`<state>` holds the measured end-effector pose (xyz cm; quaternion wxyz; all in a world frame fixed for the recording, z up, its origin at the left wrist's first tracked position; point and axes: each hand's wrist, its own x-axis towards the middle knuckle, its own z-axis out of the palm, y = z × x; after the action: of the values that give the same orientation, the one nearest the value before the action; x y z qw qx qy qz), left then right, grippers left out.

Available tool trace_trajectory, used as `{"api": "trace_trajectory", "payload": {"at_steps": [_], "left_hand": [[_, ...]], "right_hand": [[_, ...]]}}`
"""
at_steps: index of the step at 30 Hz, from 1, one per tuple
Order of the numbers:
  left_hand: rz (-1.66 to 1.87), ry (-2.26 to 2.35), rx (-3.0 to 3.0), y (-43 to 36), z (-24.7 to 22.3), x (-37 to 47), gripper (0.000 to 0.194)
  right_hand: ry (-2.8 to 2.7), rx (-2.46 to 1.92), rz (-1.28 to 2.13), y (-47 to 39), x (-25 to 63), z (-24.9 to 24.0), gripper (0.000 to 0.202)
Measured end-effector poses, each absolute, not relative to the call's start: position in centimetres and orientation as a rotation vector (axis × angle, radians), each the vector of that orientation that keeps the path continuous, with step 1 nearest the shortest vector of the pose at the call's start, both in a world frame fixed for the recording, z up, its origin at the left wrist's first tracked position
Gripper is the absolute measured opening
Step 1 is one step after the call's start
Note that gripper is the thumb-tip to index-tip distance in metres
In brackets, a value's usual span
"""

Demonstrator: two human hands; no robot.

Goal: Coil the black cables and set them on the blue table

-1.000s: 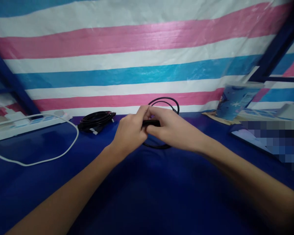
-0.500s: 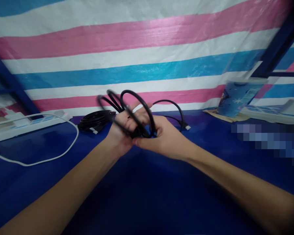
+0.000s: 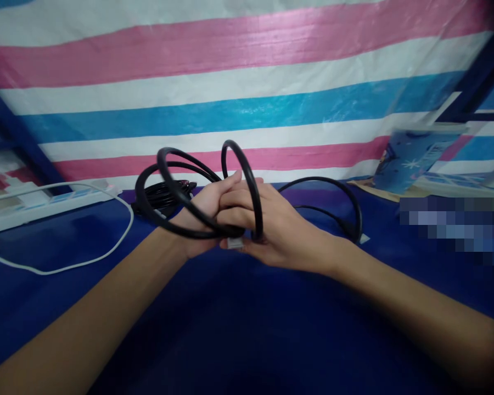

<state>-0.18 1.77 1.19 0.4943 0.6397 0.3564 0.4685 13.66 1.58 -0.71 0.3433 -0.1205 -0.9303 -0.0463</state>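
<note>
While black cable (image 3: 257,204) coils leftward, plug (image 3: 235,242) facing wearer, right hand (image 3: 280,225) clutches it; left hand (image 3: 208,204): grip unclear.

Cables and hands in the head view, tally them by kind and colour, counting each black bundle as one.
Black cable bundles: 2, the held bundle and the coiled bundle
White cable: 1
Hands: 2, left hand and right hand
Total: 5
</note>
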Motion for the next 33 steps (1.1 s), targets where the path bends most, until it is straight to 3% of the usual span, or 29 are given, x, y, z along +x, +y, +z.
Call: {"api": "trace_trajectory", "payload": {"at_steps": [2,6,10,15,19,22,25,33], "left_hand": [[1.057,0.838,1.312,2.2,1.0,-0.5,0.022],[1.264,0.830,1.239,2.9,0.9,-1.0,0.005],[1.306,0.818,1.294,2.5,1.4,-0.8,0.004],[1.286,0.796,1.404,2.7,1.3,-0.8,0.034],[1.582,1.091,1.564,4.0,0.4,-1.6,0.054],[1.727,1.244,1.963,4.3,0.0,-2.0,0.056],[1.532,1.022,2.289,3.9,0.2,-2.1,0.048],[1.035,0.587,1.753,1.6,2.5,-2.9,0.049]], "right_hand": [[-2.270,-0.407,0.253,1.0,13.5,0.0,0.011],[-1.920,-0.571,0.943,0.0,13.7,1.8,0.042],[-1.707,-0.620,1.336,0.1,14.5,3.0,0.032],[-1.462,-0.622,1.275,1.2,15.8,3.5,0.026],[-1.554,-0.803,1.275,1.6,16.6,3.9,0.022],[-1.720,-0.948,1.369,1.4,16.5,3.8,0.025],[-1.874,-0.909,1.469,0.9,16.2,3.5,0.025],[-1.870,-0.795,1.263,0.4,16.0,4.2,0.016]]}}
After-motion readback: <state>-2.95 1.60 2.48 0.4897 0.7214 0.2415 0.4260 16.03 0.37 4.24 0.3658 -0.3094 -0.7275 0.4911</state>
